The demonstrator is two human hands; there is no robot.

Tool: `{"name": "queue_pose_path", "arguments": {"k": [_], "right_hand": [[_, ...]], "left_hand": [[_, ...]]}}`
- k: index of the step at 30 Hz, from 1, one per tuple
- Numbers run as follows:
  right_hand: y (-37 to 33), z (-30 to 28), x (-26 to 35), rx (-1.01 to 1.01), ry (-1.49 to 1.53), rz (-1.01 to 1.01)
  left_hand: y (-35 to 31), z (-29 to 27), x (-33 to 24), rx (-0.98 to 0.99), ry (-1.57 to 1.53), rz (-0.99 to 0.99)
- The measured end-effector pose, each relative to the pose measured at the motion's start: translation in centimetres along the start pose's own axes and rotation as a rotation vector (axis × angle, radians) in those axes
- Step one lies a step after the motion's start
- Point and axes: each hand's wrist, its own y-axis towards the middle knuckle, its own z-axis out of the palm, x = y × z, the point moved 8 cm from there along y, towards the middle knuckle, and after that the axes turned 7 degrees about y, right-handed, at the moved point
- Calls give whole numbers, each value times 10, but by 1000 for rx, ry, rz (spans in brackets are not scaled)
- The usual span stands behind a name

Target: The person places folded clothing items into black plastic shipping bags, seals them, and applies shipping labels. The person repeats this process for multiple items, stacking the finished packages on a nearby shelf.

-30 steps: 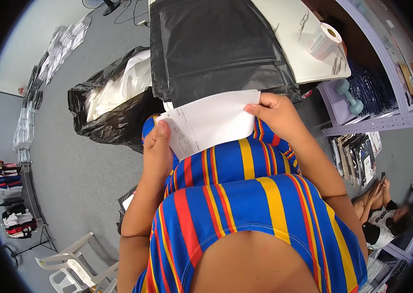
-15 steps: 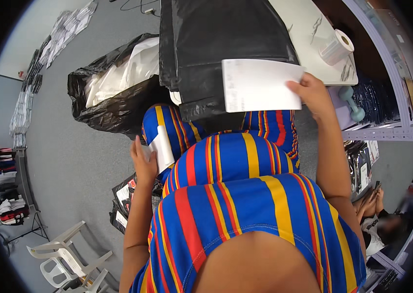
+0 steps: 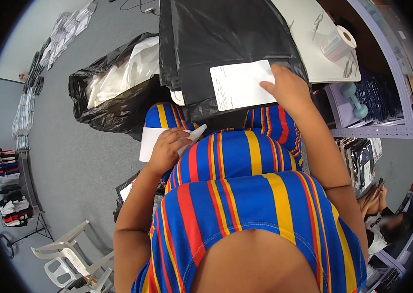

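A white printed label (image 3: 241,84) lies against the black plastic bag (image 3: 231,29) in front of me. My right hand (image 3: 288,90) has its right edge between thumb and fingers. On my left thigh, my left hand (image 3: 170,146) is closed over a white sheet of paper (image 3: 151,141). One side of that sheet sticks out past the hand, and its other end is curled near the fingertips. My left fingers partly cover it.
A white table (image 3: 309,34) with a label roll (image 3: 338,43) stands under the bag. Left of it sits an open black bag (image 3: 113,88) of white plastic. At right are a dumbbell (image 3: 354,101) and shelving (image 3: 387,132); a seated person (image 3: 380,227) is beyond. White chairs (image 3: 72,254) stand lower left.
My right hand has moved left and slightly down with the label, which now rests against the black bag. My left hand has gone from beside the curled sheet to closing over it.
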Motion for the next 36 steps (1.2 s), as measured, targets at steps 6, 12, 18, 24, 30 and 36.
{"name": "queue_pose_path", "arguments": {"k": [6,12,18,24,30,36], "right_hand": [[-6,-33,3,-172,0,53],[-59,-30,151,-29,495,-916],[-53,-31,186,78,668,-876],[-38,-13,168,231,954,-542],[-37,-18,173,209,792,-643],[-23,3,156,517,943,-269]], "left_hand": [[-2,-55,-2,-384,-48,-128],[17,-105,-29,-550,-100,-105],[39,-121,-35,-593,-897,-218],[47,-104,-24,-414,-964,-311],[51,-88,-23,-330,-799,-288],[54,-83,-15,-323,-1163,-476]]}}
